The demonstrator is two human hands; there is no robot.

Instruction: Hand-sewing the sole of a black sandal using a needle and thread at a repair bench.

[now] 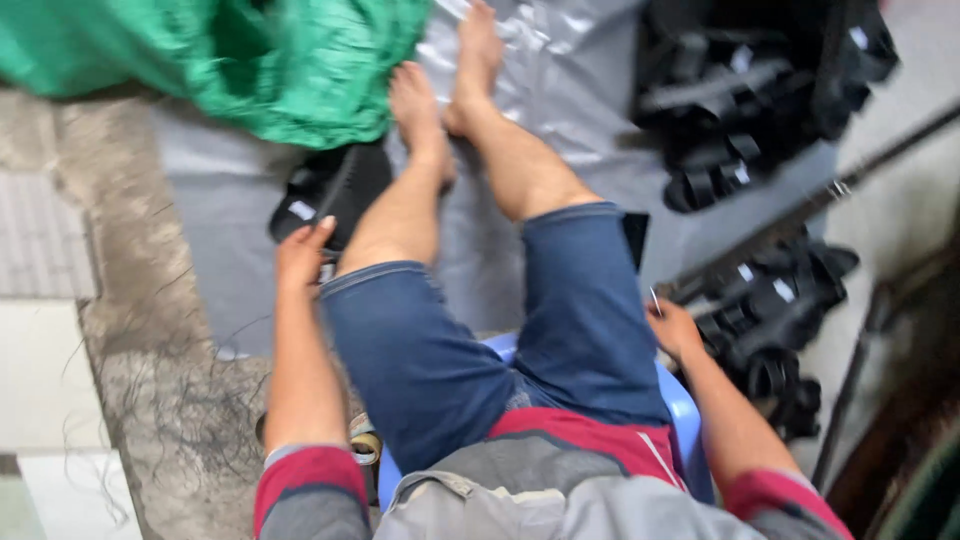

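You sit on a pale blue plastic stool [690,415] above a rough grey concrete floor [150,390] that is stained and crossed with thin dark cracks. A wide sheet of grey plastic [560,80] covers the ground ahead, creased and shiny where soft daylight catches it. A crumpled green plastic sheet [250,60] lies bunched at the top left, overlapping the grey one. Along your left runs a strip of pale ribbed paving tiles [40,240], with lighter white slabs [40,370] nearer you. To your right, long dark metal bars [880,150] slant across the floor. The view is blurred throughout.
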